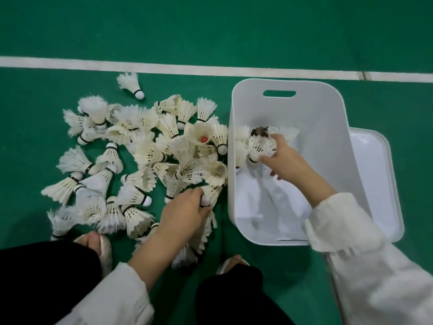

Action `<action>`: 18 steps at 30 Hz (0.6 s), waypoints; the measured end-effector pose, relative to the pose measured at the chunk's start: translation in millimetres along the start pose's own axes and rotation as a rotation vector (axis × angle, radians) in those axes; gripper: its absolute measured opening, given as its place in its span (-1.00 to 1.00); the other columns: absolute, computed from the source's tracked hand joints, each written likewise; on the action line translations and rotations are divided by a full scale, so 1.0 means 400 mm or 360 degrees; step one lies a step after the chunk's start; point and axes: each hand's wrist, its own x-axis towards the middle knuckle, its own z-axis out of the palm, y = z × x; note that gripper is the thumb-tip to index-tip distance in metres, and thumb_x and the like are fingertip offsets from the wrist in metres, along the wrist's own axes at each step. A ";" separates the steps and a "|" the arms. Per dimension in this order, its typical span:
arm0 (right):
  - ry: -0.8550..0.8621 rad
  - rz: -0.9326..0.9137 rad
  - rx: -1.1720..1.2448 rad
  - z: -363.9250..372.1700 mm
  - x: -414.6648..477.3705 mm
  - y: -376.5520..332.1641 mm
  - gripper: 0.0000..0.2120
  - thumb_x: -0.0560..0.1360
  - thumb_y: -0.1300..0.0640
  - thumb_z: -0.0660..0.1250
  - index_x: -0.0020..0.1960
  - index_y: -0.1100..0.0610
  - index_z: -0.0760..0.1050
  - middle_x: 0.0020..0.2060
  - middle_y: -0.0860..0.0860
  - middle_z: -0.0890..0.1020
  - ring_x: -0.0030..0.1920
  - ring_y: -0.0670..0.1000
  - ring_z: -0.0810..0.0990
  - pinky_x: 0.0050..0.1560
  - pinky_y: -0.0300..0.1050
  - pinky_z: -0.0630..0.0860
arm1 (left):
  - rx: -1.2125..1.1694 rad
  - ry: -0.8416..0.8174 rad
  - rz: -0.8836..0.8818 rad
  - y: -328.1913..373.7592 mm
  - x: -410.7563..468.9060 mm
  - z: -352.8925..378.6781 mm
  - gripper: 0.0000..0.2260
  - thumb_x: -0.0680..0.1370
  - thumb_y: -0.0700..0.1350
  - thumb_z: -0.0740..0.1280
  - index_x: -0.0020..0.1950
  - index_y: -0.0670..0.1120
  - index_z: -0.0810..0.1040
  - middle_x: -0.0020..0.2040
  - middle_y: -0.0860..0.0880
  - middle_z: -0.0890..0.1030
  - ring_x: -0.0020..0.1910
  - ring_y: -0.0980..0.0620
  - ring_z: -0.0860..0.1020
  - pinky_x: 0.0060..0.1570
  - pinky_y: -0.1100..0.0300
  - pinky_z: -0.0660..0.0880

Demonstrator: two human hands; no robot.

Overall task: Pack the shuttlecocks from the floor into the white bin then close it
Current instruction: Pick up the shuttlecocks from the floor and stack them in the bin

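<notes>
Shuttlecocks (150, 156) lie in a loose heap on the green floor (210, 31), at 9 o'clock from the white bin (323, 127), and the edge of the heap touches the bin's wall. The left hand (185, 212) is at 5 o'clock of the heap and pinches a single shuttlecock (210, 195) near its round cork. The right hand (283, 160) is inside the bin, with thumb and fingers curled around a small bunch (257, 144) at the far end, toward 12 o'clock; a few more lie beside it there. These things look very light, so weight is not the problem. The feathers are thin and probably break or bend easily, and many skirts are already frayed. The cork end is the firm part, so it seems the safer place to hold; squeezing the skirt could crush it. Several are nested or tangled, so one may pull others along. The bin is open and mostly not filled, with room for the hand to go in from above over the near rim. The lid (375, 174) lies flat at 3 o'clock of the bin, partly under it, and must be freed before closing. One stray piece sits at 11 o'clock of the heap, near the white line (164, 66). The person's feet stand at 6 o'clock, close to the heap.
</notes>
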 end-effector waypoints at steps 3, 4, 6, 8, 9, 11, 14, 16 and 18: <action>0.0183 -0.0251 0.0074 -0.020 -0.106 -0.053 -0.66 0.54 0.05 0.23 0.30 0.02 0.34 -0.11 0.00 0.54 -0.15 0.08 0.58 -0.29 -0.17 0.41 | -0.0423 0.0201 -0.0120 -0.016 -0.020 -0.033 -0.79 0.51 0.03 0.30 0.08 -0.03 0.47 -0.04 0.02 0.54 -0.09 0.04 0.50 -0.21 0.17 0.43; 0.0196 -0.0348 0.0119 -0.017 -0.141 -0.080 -0.74 0.55 0.06 0.22 0.24 0.01 0.40 -0.10 -0.03 0.54 -0.18 0.02 0.57 -0.31 -0.22 0.41 | -0.0610 0.0208 -0.0183 -0.024 -0.029 -0.052 -0.81 0.50 0.01 0.31 0.07 -0.02 0.48 -0.06 0.04 0.54 -0.11 0.07 0.50 -0.25 0.23 0.40; 0.0163 -0.0537 0.0174 0.003 -0.198 -0.142 -0.82 0.55 0.09 0.23 0.14 0.01 0.48 -0.10 -0.08 0.54 -0.24 -0.09 0.54 -0.26 -0.32 0.41 | -0.0870 0.0167 -0.0274 -0.042 -0.049 -0.088 -0.83 0.50 -0.03 0.32 0.06 0.00 0.46 -0.08 0.06 0.55 -0.14 0.13 0.51 -0.29 0.32 0.35; 0.0072 -0.0705 0.0165 0.038 -0.228 -0.197 -0.83 0.54 0.10 0.24 0.11 0.03 0.51 -0.08 -0.10 0.54 -0.23 -0.15 0.50 -0.21 -0.38 0.40 | -0.0899 0.0141 -0.0277 -0.067 -0.067 -0.113 -0.84 0.49 -0.06 0.34 0.02 -0.01 0.45 -0.11 0.08 0.54 -0.16 0.19 0.49 -0.30 0.32 0.34; -0.0002 -0.0768 0.0121 0.062 -0.233 -0.221 -0.81 0.54 0.09 0.25 0.13 0.04 0.50 -0.04 -0.09 0.53 -0.20 -0.13 0.50 -0.20 -0.38 0.39 | -0.0955 0.0130 -0.0303 -0.080 -0.072 -0.120 -0.84 0.48 -0.07 0.36 0.01 -0.02 0.45 -0.11 0.09 0.54 -0.16 0.19 0.50 -0.27 0.31 0.37; -0.0160 -0.0853 -0.0057 0.115 -0.233 -0.259 -0.69 0.53 -0.01 0.26 0.23 0.05 0.44 0.11 -0.05 0.51 -0.09 -0.08 0.51 -0.06 -0.28 0.39 | -0.1477 0.0105 -0.0497 -0.109 -0.077 -0.126 -0.85 0.49 -0.09 0.36 0.02 -0.08 0.47 -0.08 -0.01 0.59 -0.15 0.10 0.56 -0.14 0.23 0.48; -0.0192 -0.0782 -0.0226 0.192 -0.223 -0.293 -0.45 0.47 -0.17 0.28 0.36 0.06 0.30 0.30 0.02 0.41 0.19 0.01 0.48 0.20 -0.08 0.43 | -0.2617 0.0050 -0.0880 -0.140 -0.091 -0.132 -0.83 0.55 -0.13 0.27 0.03 -0.22 0.52 -0.14 -0.12 0.59 -0.22 0.04 0.57 -0.14 0.23 0.54; -0.0108 -0.0702 -0.0127 0.226 -0.226 -0.310 -0.43 0.46 -0.17 0.30 0.35 0.09 0.30 0.28 0.04 0.40 0.18 0.02 0.48 0.15 -0.11 0.41 | -0.3006 0.0010 -0.1015 -0.149 -0.106 -0.131 -0.83 0.56 -0.12 0.25 -0.05 -0.21 0.54 -0.20 -0.11 0.58 -0.23 0.04 0.55 -0.18 0.26 0.54; -0.0118 -0.0686 -0.0041 0.245 -0.226 -0.317 -0.66 0.48 -0.10 0.30 0.15 0.08 0.44 0.05 -0.01 0.51 0.01 -0.03 0.51 -0.03 -0.19 0.42 | -0.3053 -0.0081 -0.1028 -0.144 -0.118 -0.123 -0.84 0.57 -0.11 0.24 -0.06 -0.18 0.54 -0.21 -0.09 0.58 -0.23 0.05 0.54 -0.18 0.27 0.53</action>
